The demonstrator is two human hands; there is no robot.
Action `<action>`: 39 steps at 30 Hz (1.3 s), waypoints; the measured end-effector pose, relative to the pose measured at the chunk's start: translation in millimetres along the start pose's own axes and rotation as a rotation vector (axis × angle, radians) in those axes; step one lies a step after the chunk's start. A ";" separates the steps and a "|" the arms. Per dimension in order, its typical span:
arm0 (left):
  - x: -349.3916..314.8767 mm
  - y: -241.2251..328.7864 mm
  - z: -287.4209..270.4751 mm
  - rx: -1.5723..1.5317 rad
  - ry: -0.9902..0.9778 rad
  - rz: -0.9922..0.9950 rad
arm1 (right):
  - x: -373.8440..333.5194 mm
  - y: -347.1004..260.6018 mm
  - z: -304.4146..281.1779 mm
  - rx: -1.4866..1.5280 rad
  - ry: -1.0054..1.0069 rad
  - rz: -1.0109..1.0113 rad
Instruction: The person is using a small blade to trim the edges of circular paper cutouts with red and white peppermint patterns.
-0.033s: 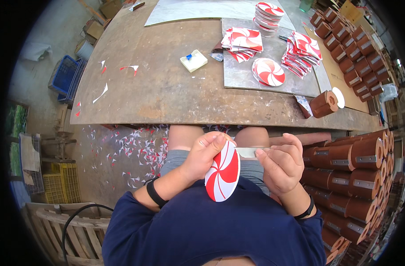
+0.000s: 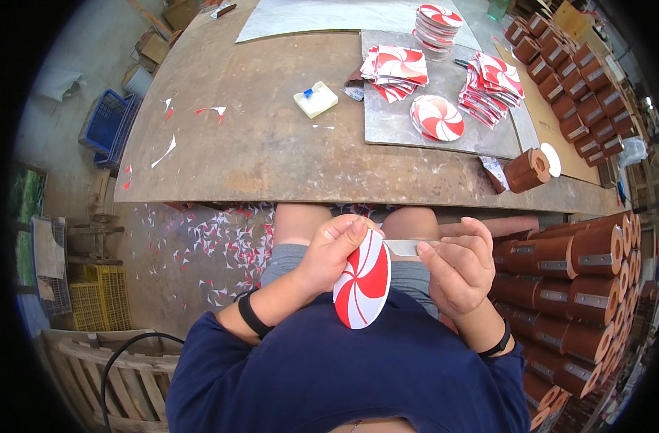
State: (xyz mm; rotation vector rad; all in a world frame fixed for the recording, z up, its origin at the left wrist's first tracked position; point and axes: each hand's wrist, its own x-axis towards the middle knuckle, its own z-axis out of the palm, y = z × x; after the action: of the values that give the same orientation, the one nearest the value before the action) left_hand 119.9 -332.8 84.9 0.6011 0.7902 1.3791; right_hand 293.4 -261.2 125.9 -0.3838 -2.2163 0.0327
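Left hand (image 2: pixel 328 252) is pinching a red-and-white disc (image 2: pixel 364 283). Right hand (image 2: pixel 459 270) has a flat blade (image 2: pixel 403 248) gripped, near the disc's 2 o'clock.

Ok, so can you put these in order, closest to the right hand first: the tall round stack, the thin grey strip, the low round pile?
1. Thin grey strip: pinched in the right hand.
2. Low round pile: ahead, near the front edge of the grey board.
3. Tall round stack: behind that pile, farther back.
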 end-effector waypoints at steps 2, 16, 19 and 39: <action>2.9 2.4 -4.7 -0.002 -0.036 -0.010 | 0.2 4.0 2.1 -0.005 0.010 0.008; 4.5 43.6 -5.7 0.310 -0.046 0.035 | -24.9 20.6 -4.4 0.722 0.302 0.817; 7.1 32.6 -12.2 0.380 0.014 0.115 | -30.3 23.1 -1.8 1.041 0.284 0.959; 23.8 11.6 -10.3 0.404 0.047 0.248 | -30.9 10.5 26.9 1.420 0.042 1.105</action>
State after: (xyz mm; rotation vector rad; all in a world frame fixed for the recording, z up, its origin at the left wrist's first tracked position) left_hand 104.9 -308.7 84.3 1.0116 1.0715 1.4709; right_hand 293.4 -257.0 83.7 -0.6583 -1.1853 1.9519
